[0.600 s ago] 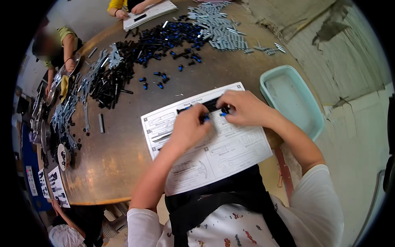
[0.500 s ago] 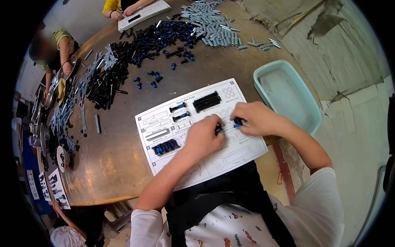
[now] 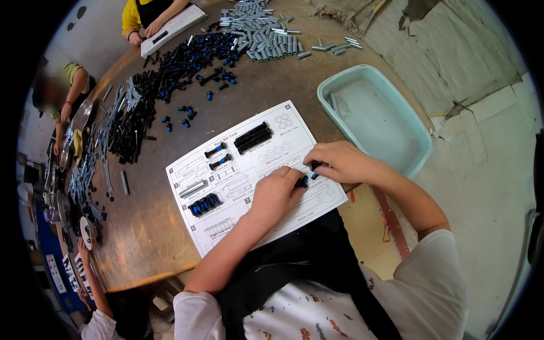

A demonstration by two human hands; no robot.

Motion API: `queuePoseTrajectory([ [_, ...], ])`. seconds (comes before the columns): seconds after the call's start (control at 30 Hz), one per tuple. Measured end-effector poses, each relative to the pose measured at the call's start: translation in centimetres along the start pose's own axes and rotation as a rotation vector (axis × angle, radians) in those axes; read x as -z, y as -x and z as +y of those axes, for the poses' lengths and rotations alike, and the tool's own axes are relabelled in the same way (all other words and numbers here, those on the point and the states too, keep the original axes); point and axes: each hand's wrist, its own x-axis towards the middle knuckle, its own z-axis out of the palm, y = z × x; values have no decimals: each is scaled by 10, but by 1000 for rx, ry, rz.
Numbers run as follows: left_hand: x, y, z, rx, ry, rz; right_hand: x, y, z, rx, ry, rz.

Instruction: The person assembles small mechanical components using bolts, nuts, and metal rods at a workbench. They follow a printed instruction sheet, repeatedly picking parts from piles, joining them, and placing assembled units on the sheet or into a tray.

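Observation:
A white printed sheet with part outlines [image 3: 266, 122] lies in front of me at the table's edge. Over its right part, my left hand [image 3: 276, 195] is closed around short black bolts with blue thread patches [image 3: 303, 181]. Close beside it, my right hand [image 3: 343, 161] pinches another short black bolt [image 3: 315, 166] with a blue patch; the fingers partly cover these bolts. On the sheet lie a group of long black bolts [image 3: 253, 137], two single blue-patched bolts [image 3: 215, 150], silver rods [image 3: 194, 189] and a row of short blue-patched bolts [image 3: 204, 204].
A pale green basin [image 3: 374, 116] stands right of the sheet. Beyond the sheet are heaps of black bolts [image 3: 181, 62], silver sleeves [image 3: 266, 39] and flat wrenches [image 3: 90, 161]. Co-workers sit far and left; one person's hand [image 3: 84, 249] is by a small bowl [image 3: 88, 232].
The whole view has shifted, so sheet, basin and heaps appear farther left. My hands stay over the sheet's right part, still holding bolts. At lower left, another person's hand has reached the bowl.

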Motion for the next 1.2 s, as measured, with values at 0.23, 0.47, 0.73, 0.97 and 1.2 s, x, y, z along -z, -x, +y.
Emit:
queuePoseTrajectory([
  [0.23, -19, 5, 10, 103, 5, 79, -3, -10, -2, -75, -11, 5],
  [0.47, -24, 14, 5, 7, -8, 211, -14, -14, 5, -52, 17, 178],
  [0.73, -28, 23, 1, -24, 4, 324, -20, -20, -22, -119, -39, 389],
  [0.97, -30, 20, 3, -67, -11, 367, -37, -30, -25, -73, 24, 411],
  [1.2, -16, 22, 7, 46, 37, 311, -22, -10, -19, -95, 194, 377],
])
